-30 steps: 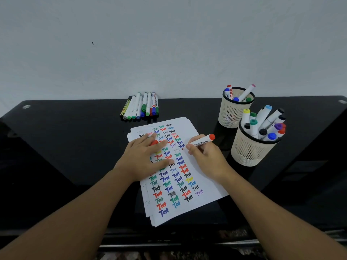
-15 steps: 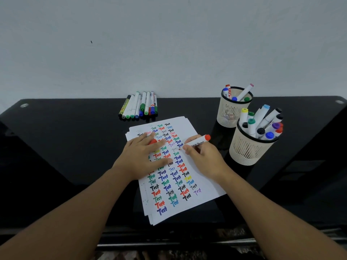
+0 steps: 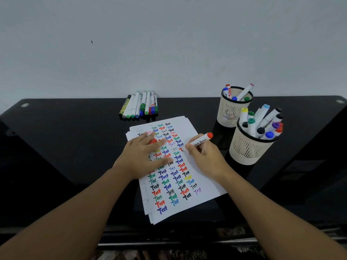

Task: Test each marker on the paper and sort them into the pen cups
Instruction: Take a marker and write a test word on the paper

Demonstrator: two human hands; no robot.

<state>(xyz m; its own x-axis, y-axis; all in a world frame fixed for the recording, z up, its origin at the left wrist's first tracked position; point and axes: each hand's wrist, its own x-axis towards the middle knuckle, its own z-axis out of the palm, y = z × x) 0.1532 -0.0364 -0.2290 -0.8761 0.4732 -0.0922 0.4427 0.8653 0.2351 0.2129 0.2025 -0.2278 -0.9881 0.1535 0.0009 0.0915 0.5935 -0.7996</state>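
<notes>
Black glass table (image 3: 75, 147): my right hand (image 3: 206, 158) pinches the red whiteboard marker (image 3: 201, 140) on the paper (image 3: 202, 175), left hand (image 3: 144, 156) flat with the red cap (image 3: 153, 141) under its fingers; both pen cups (image 3: 247, 147) part-filled, a row of markers (image 3: 139, 106) untested.

- The white marker (image 3: 201, 141) with the red end, held in the right hand (image 3: 206, 160), carries the words "White Board" in black script along its barrel.
- The top sheet of paper (image 3: 204, 177) is covered in columns of one handwritten word, "Test", repeated in black, red, blue, green, yellow and purple.
- A marker (image 3: 228, 92) in the far cup (image 3: 230, 114) shows red digits that look like "500"; the rest is too small to read.
- The yellow marker (image 3: 124, 107) in the row on the table has print too small to read.
</notes>
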